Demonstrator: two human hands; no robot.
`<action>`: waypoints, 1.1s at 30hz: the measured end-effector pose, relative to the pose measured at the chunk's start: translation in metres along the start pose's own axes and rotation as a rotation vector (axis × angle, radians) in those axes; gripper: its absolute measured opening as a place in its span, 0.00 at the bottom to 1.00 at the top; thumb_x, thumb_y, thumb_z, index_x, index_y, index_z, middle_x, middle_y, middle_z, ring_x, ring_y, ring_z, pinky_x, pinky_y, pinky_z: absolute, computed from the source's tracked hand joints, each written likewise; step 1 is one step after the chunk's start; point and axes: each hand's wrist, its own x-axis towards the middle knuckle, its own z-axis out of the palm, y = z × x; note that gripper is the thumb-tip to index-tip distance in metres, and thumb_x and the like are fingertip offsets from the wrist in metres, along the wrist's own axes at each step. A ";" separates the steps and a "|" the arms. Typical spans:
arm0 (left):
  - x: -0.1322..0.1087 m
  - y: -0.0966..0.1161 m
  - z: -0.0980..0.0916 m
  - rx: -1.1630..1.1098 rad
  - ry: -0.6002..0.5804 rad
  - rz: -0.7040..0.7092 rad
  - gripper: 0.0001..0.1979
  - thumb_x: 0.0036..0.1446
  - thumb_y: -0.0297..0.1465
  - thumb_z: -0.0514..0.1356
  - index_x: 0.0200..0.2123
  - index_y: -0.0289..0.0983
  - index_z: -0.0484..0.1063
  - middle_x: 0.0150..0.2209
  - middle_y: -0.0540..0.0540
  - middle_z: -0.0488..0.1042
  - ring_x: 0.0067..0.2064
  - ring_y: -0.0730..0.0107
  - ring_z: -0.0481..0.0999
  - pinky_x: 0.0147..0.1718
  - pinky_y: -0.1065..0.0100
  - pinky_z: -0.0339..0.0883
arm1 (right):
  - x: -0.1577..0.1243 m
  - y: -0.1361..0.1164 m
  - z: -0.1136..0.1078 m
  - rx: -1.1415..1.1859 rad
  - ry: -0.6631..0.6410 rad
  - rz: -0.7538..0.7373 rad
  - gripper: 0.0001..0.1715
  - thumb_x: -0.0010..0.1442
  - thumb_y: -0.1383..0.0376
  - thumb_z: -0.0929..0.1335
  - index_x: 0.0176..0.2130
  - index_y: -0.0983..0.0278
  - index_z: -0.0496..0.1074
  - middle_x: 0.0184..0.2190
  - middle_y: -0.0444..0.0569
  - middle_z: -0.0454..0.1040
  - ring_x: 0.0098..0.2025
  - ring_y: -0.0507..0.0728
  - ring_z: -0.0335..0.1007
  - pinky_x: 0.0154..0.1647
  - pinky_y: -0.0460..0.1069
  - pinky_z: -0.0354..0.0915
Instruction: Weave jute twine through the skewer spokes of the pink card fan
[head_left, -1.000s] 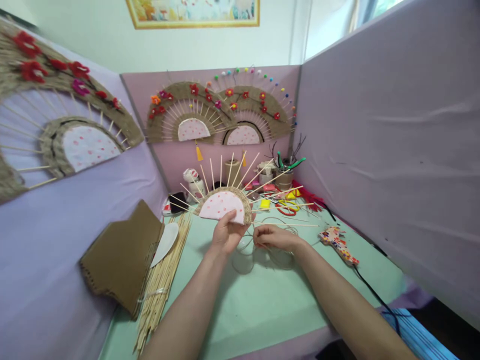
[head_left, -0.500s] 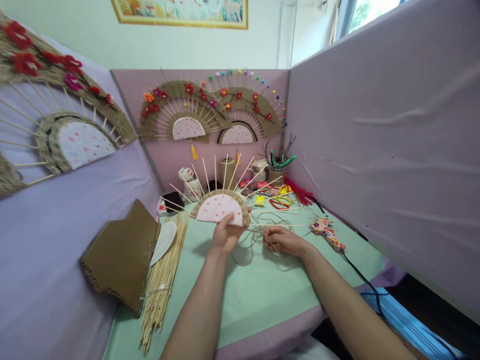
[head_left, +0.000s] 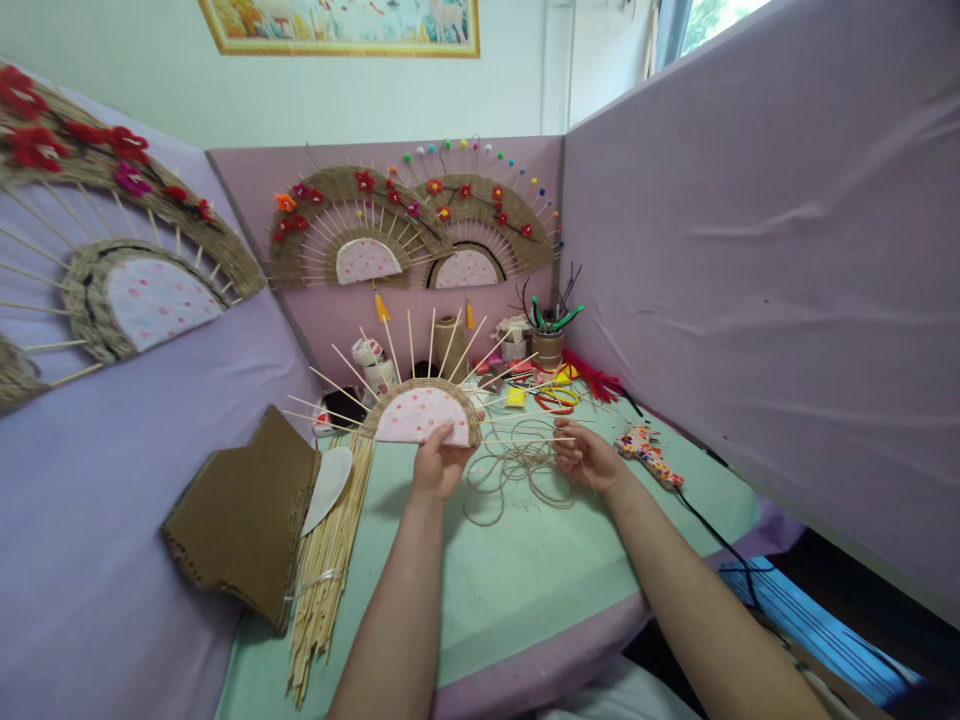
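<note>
My left hand [head_left: 441, 462] grips the lower right edge of a half-round fan piece [head_left: 420, 415], white with pink dots and a twine-woven rim. Thin sticks fan out from its rim. At the tips of the right-hand sticks is my right hand [head_left: 586, 456], its fingers curled; whether they pinch the twine or a stick is too small to tell. Loose loops of twine [head_left: 517, 465] lie on the table between and below the hands.
A stick bundle [head_left: 330, 560], brown cardboard [head_left: 244, 505] and a white half-disc [head_left: 328, 488] lie left. A flower-patterned glue gun [head_left: 649, 455] with a black cord lies right. Behind stand a twine spool [head_left: 450, 345] and a pot with green-handled pliers [head_left: 549, 345]; finished fans hang on the partitions.
My right hand has risen and moved right, from the twine loops to the stick tips, its fingers less bunched. The fan piece and my left hand have shifted slightly left.
</note>
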 end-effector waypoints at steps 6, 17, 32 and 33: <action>0.004 0.001 -0.005 0.039 0.031 0.050 0.18 0.49 0.24 0.58 0.46 0.32 0.70 0.41 0.38 0.77 0.46 0.58 0.75 0.42 0.61 0.70 | -0.012 -0.004 -0.003 -0.048 0.138 -0.200 0.10 0.47 0.65 0.69 0.31 0.60 0.63 0.21 0.38 0.57 0.18 0.46 0.45 0.18 0.44 0.49; -0.004 -0.007 0.011 -0.033 0.027 0.126 0.18 0.51 0.25 0.59 0.47 0.36 0.69 0.43 0.41 0.76 0.48 0.59 0.74 0.46 0.58 0.68 | -0.037 0.049 0.049 -0.487 -0.452 0.338 0.16 0.43 0.60 0.75 0.28 0.68 0.72 0.21 0.45 0.73 0.22 0.48 0.65 0.24 0.44 0.59; -0.012 -0.009 0.018 -0.061 -0.022 0.007 0.12 0.54 0.28 0.58 0.43 0.35 0.71 0.39 0.43 0.78 0.43 0.62 0.76 0.45 0.59 0.69 | 0.039 0.043 0.045 -0.781 -0.355 0.274 0.12 0.46 0.62 0.72 0.29 0.68 0.71 0.22 0.43 0.72 0.21 0.47 0.64 0.23 0.42 0.59; -0.012 -0.011 0.018 -0.066 -0.023 -0.006 0.12 0.54 0.28 0.58 0.43 0.35 0.71 0.39 0.43 0.78 0.43 0.62 0.76 0.45 0.60 0.69 | 0.040 0.044 0.042 -0.764 -0.256 0.217 0.12 0.46 0.62 0.72 0.28 0.68 0.71 0.22 0.43 0.72 0.21 0.46 0.63 0.23 0.42 0.58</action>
